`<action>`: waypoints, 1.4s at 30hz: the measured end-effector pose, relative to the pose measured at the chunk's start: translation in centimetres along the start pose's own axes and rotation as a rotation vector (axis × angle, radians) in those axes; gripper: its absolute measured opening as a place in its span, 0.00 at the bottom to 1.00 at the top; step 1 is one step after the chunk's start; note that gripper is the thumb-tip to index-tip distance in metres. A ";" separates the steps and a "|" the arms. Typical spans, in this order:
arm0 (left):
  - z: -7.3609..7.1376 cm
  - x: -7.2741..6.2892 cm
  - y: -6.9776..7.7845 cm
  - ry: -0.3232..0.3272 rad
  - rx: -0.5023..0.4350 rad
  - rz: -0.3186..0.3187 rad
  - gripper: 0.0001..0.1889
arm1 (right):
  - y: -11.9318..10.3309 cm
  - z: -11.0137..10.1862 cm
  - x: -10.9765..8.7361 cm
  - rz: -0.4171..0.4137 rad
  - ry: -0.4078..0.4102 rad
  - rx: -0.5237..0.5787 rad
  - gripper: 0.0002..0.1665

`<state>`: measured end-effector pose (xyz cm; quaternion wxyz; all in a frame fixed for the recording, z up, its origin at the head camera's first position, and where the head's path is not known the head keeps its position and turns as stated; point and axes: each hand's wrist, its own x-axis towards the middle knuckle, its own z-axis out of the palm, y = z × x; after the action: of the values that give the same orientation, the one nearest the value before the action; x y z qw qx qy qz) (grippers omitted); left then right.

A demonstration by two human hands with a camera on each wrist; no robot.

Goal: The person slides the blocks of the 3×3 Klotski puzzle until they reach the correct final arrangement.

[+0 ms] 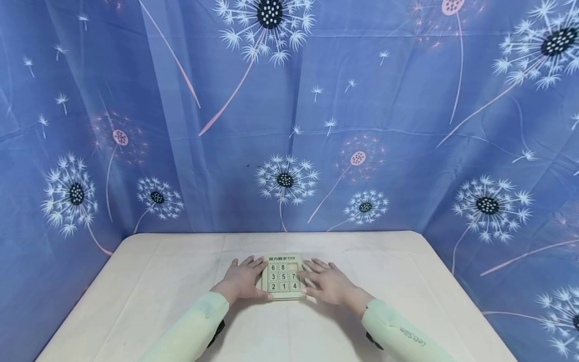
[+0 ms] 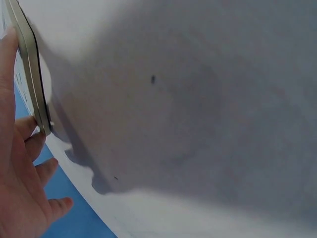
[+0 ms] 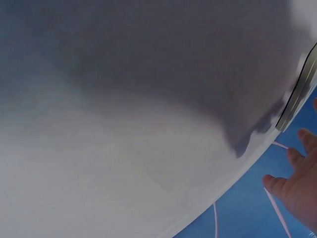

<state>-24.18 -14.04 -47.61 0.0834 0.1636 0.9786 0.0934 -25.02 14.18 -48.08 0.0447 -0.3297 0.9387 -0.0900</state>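
Observation:
A pale green number slide puzzle (image 1: 284,297) lies on the table, its numbered tiles in rows with a gap at the top right. My left hand (image 1: 242,281) holds the puzzle's left side, thumb at the near corner and fingertips at the far part of the edge. In the left wrist view the puzzle's side edge (image 2: 34,69) shows between thumb and fingers. My right hand (image 1: 332,285) is at the right side, its index fingertip at the tile marked 7 (image 1: 293,276) below the gap. Its thumb is by the lower right edge, and the other fingers are extended.
The white-covered table (image 1: 181,261) extends around the puzzle on all sides. A blue curtain (image 1: 235,191) with dandelion prints stands behind it and at both sides. Small dark marks (image 2: 153,79) show on the cover in the left wrist view.

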 end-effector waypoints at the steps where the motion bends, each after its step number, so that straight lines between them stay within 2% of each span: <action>1: 0.0 0.0 0.0 0.000 0.001 0.000 0.52 | 0.0 0.1 -0.1 -0.001 0.001 0.002 0.34; 14: 0.1 0.0 0.0 0.011 0.012 0.007 0.52 | 0.0 0.3 -0.7 0.000 0.005 -0.002 0.34; 42: 0.2 0.1 -0.1 0.016 0.019 0.014 0.52 | -0.4 0.6 -0.8 0.012 0.012 0.008 0.35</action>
<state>-24.25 -14.07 -47.86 0.0731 0.1704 0.9789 0.0858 -24.06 14.32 -48.60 0.0411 -0.3232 0.9406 -0.0954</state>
